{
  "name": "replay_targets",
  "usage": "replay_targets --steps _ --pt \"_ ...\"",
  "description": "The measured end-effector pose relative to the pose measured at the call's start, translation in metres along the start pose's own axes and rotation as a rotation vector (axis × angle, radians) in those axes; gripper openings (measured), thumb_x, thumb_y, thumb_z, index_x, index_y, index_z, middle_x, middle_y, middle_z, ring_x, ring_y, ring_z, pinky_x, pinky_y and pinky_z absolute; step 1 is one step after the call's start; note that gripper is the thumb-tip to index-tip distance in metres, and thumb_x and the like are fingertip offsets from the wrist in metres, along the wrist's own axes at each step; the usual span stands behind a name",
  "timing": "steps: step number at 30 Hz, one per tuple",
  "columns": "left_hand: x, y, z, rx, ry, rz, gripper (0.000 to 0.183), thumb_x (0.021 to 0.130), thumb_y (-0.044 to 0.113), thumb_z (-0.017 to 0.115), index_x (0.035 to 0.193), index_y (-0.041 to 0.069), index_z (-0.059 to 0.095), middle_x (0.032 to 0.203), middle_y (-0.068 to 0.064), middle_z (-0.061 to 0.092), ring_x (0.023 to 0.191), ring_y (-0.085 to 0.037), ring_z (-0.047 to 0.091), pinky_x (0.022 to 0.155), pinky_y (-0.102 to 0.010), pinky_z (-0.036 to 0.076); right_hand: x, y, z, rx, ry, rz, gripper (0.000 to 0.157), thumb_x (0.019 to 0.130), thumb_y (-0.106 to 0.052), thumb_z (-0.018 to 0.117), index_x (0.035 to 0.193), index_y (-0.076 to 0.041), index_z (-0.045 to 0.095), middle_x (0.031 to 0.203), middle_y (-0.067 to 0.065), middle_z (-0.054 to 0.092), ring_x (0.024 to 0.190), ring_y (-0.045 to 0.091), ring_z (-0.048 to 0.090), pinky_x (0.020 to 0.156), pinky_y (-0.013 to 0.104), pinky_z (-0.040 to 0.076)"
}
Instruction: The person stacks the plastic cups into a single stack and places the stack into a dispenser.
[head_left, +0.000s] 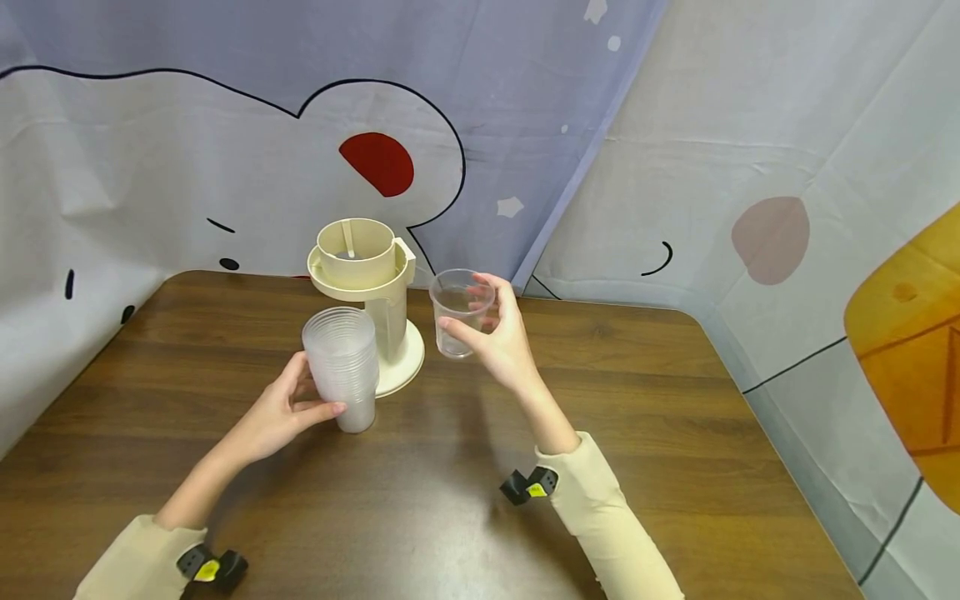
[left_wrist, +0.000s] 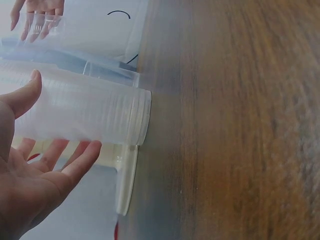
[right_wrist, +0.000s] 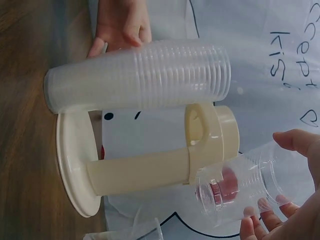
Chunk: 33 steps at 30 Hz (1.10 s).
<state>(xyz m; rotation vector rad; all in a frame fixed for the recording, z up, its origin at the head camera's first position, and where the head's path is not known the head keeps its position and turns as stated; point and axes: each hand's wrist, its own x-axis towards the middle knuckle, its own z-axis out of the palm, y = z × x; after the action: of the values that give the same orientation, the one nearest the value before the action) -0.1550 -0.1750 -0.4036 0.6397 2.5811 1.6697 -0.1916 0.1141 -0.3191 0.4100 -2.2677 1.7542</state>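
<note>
My left hand [head_left: 273, 417] holds a tall stack of nested clear plastic cups [head_left: 341, 358] upright, with its thumb on one side and fingers round the other. My right hand [head_left: 498, 337] grips a single clear plastic cup [right_wrist: 237, 187] round its side near the rim, raised above the table. Just behind the stack stands a cream cup holder [head_left: 386, 321] with a round base, a column and a ring-shaped top. Low in the right wrist view, part of another clear cup [right_wrist: 150, 231] shows; in the head view it is hard to separate from the held cup.
The brown wooden table [head_left: 675, 467] has its back edge just behind the holder. A printed cloth [head_left: 225, 167] hangs behind and along the right side. Small cameras are strapped at both wrists, over cream sleeves [head_left: 611, 517].
</note>
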Motion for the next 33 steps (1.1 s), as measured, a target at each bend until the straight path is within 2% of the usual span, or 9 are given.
replay_targets --steps 8,15,18,27,30,33 --pt "0.000 0.002 0.000 0.009 0.004 -0.009 0.070 0.088 0.010 0.070 0.142 0.004 0.026 0.136 -0.022 0.047 0.104 0.009 0.051 0.088 -0.030 0.055 0.000 -0.007 0.003 0.010 -0.013 -0.043 0.064 0.078 -0.016 0.076 0.134 -0.009 0.045 0.126 0.011 0.057 0.115 0.032 0.053 0.090 0.032 0.043" --pt "-0.001 0.001 0.000 0.004 0.009 -0.008 0.070 0.088 0.010 0.070 0.142 0.005 0.026 0.136 -0.022 0.047 0.105 0.009 0.051 0.086 -0.023 0.055 0.002 -0.016 0.005 -0.003 -0.013 -0.074 0.064 0.079 -0.015 0.076 0.134 -0.008 0.046 0.125 0.010 0.058 0.111 0.022 0.054 0.090 0.031 0.044" --pt "-0.001 0.001 0.001 0.004 0.010 0.000 0.070 0.088 0.011 0.070 0.142 0.004 0.026 0.135 -0.021 0.047 0.105 0.009 0.051 0.085 -0.020 0.054 0.003 -0.019 0.006 0.006 -0.017 -0.081 0.064 0.078 -0.015 0.076 0.135 -0.008 0.046 0.126 0.011 0.058 0.113 0.023 0.053 0.090 0.031 0.043" --pt "0.001 -0.002 0.000 0.019 0.007 -0.023 0.070 0.088 0.013 0.070 0.142 0.005 0.026 0.136 -0.021 0.046 0.104 0.010 0.050 0.088 -0.026 0.055 0.002 -0.026 0.013 0.035 -0.051 -0.083 0.065 0.078 -0.012 0.077 0.136 -0.008 0.046 0.129 0.012 0.056 0.117 0.026 0.053 0.093 0.034 0.044" --pt "0.000 -0.001 0.000 0.021 0.007 -0.019 0.069 0.088 0.012 0.070 0.141 0.004 0.026 0.136 -0.022 0.047 0.106 0.006 0.052 0.087 -0.027 0.055 0.002 -0.029 0.015 0.044 -0.057 -0.092 0.065 0.078 -0.012 0.076 0.135 -0.009 0.046 0.129 0.013 0.056 0.117 0.028 0.054 0.093 0.034 0.044" --pt "0.000 0.000 0.000 0.018 0.006 -0.017 0.069 0.088 0.012 0.070 0.142 0.004 0.026 0.136 -0.022 0.047 0.111 -0.009 0.056 0.087 -0.028 0.056 0.002 -0.032 0.018 0.046 -0.064 -0.101 0.065 0.079 -0.012 0.076 0.136 -0.010 0.046 0.129 0.011 0.056 0.116 0.027 0.054 0.093 0.033 0.045"
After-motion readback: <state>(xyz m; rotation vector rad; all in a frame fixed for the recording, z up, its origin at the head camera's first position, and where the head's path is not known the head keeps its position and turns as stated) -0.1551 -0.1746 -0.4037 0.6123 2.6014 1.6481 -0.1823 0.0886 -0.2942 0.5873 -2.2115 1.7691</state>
